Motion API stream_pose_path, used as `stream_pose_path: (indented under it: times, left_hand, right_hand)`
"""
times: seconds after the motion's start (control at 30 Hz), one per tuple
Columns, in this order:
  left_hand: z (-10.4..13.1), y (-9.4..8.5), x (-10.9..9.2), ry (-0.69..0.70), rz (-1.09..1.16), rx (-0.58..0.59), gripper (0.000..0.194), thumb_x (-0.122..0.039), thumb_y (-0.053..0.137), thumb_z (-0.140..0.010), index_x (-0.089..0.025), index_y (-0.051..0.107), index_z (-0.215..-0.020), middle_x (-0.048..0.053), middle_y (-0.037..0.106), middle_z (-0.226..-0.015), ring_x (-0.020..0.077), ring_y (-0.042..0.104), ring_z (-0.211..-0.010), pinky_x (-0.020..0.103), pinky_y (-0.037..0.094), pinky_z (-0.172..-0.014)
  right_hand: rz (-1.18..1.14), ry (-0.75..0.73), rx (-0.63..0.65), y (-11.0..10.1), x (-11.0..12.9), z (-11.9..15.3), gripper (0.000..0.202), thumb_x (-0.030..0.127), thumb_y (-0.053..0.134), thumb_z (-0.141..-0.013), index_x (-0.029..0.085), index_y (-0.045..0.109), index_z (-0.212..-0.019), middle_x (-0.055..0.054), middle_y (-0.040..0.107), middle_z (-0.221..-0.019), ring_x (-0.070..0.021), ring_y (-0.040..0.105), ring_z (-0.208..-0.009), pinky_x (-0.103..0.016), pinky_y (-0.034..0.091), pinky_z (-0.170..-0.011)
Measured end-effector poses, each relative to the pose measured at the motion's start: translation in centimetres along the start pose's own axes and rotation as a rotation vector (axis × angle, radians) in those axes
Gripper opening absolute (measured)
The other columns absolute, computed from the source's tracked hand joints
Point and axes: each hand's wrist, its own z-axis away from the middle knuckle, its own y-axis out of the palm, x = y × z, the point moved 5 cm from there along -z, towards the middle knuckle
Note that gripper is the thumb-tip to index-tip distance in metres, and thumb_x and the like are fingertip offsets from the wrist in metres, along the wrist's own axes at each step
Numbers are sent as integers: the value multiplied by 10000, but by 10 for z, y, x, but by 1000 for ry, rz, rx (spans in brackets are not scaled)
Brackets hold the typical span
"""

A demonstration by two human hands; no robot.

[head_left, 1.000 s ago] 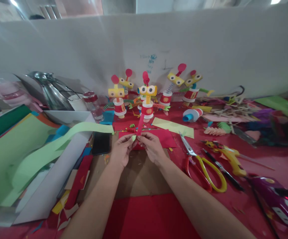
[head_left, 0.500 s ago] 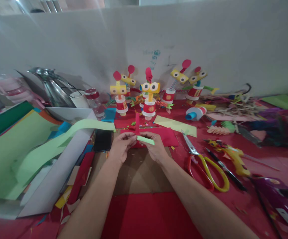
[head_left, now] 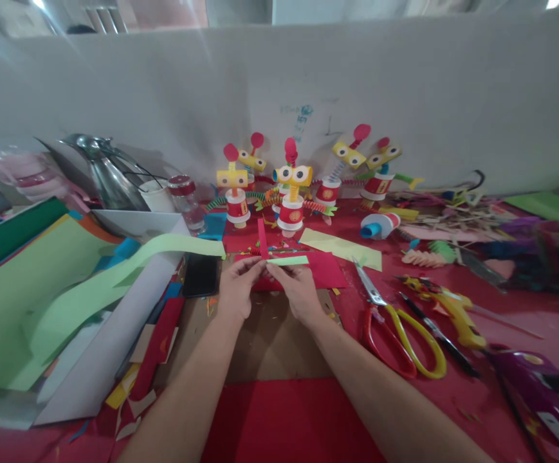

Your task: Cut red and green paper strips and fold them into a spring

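Note:
My left hand (head_left: 237, 283) pinches the spot where a red paper strip (head_left: 262, 238) and a light green paper strip (head_left: 289, 261) cross at a right angle. The red one points away from me and the green one runs to the right. With thumb and fingers closed at the same crossing, my right hand (head_left: 296, 289) grips the green strip. Fingertips hide the exact joint. Beneath the hands lie red paper (head_left: 330, 270) and a brown board (head_left: 284, 341).
Several paper-cup figures (head_left: 291, 211) stand along the wall. Right of my hands are scissors (head_left: 376, 296), a black pen (head_left: 438, 334) and a yellow glue gun (head_left: 460, 315). A box of coloured paper (head_left: 115, 321), a phone (head_left: 201, 275) and a glass jar (head_left: 187, 202) are on the left.
The green strip has swung from sloping down to nearly level. My right fingers have moved in to the crossing, and the red strip leans slightly left.

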Motion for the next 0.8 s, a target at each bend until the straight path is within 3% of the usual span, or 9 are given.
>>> stream_pose_path:
  times: [0.13,0.37,0.63,0.8]
  left_hand:
    - [1,2,1,-6,47,14,267,-192,810,-511,-142,680,-740,12,689,-703,108,626,-646,268,487,-720]
    - [3,2,-1,-66,17,-5,263,-227,825,-498,-134,691,-704,24,687,-694,119,617,-640,282,492,-707]
    - [-2,-1,7,-117,73,49,243,-167,789,-531,-181,614,-700,-39,625,-691,83,581,-630,220,465,-642]
    - [0,-1,3,-86,-34,46,244,-182,802,-513,-151,625,-678,-17,625,-676,101,593,-654,258,469,-711]
  right_hand:
    - [11,17,-83,-4,-3,0,201,358,695,-697,179,722,-785,-16,696,-704,-168,601,-666,-319,485,-689]
    - [35,38,-29,-2,-3,-2,199,362,699,-680,180,718,-759,-4,684,-680,-161,586,-648,-303,470,-665]
    - [-6,69,-18,-2,-3,-2,126,308,695,-673,182,689,-668,14,638,-610,-127,539,-586,-265,432,-610]
    - [30,45,-40,-4,-3,-3,134,311,679,-686,181,670,-656,23,619,-597,-128,527,-578,-266,420,-599]
